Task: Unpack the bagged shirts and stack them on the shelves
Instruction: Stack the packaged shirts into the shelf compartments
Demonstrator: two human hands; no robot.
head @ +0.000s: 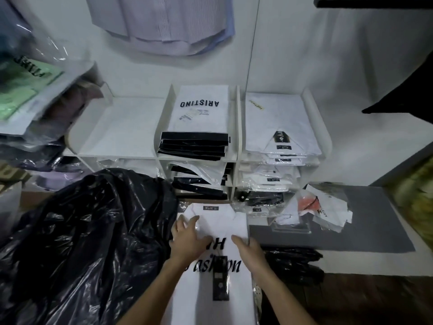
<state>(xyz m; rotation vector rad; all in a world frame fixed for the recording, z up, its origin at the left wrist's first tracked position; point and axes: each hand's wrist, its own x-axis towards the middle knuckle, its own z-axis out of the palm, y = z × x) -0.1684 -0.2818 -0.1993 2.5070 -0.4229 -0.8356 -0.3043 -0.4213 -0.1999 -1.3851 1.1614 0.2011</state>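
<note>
In front of the white shelves, I see the bagged white shirt lying beside the black bag, my left hand and right hand resting flat, fingers relaxed.

A folded white bagged shirt lies flat in the foreground, collar toward the white shelves, black lettering and a dark tag on its front. On the top shelf, the left compartment holds a flat white item, the middle a stack of bagged shirts with black bands, the right white collared shirts. Lower compartments hold further bagged shirts.
</note>
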